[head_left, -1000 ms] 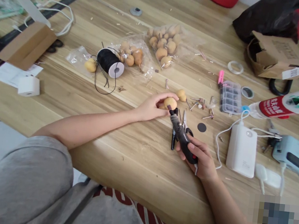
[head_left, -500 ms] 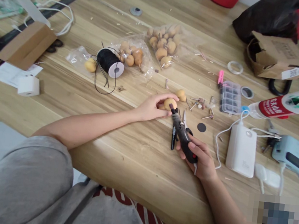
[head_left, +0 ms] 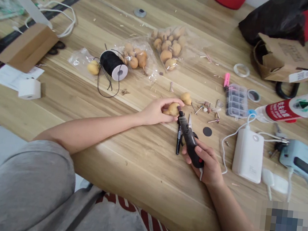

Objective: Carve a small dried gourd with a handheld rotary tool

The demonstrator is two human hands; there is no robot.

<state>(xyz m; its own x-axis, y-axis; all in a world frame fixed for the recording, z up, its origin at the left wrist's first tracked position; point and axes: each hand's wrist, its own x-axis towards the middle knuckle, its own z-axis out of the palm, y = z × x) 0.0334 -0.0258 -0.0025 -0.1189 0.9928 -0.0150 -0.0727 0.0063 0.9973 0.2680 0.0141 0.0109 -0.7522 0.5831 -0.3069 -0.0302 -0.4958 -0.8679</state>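
Left hand point(head_left: 156, 111): grip closed round small gourd point(head_left: 173, 109), on bench point(head_left: 138, 158).
Right hand point(head_left: 208, 167): grip clenched on rotary tool point(head_left: 189, 139), tip touching small gourd.
Loose gourd point(head_left: 186, 98): just beyond small gourd.

A small gourd point(head_left: 173, 109) is found near the middle of the desk point(head_left: 138, 158), with a rotary tool point(head_left: 188, 139) angled toward the near edge, its tip against the gourd. A second gourd point(head_left: 186, 98) lies just behind. Two bags of gourds point(head_left: 171, 45) are set further back, with a thread spool point(head_left: 113, 64) to their left. A compartment box point(head_left: 236, 101) and a power bank point(head_left: 248, 156) are placed toward the right edge.
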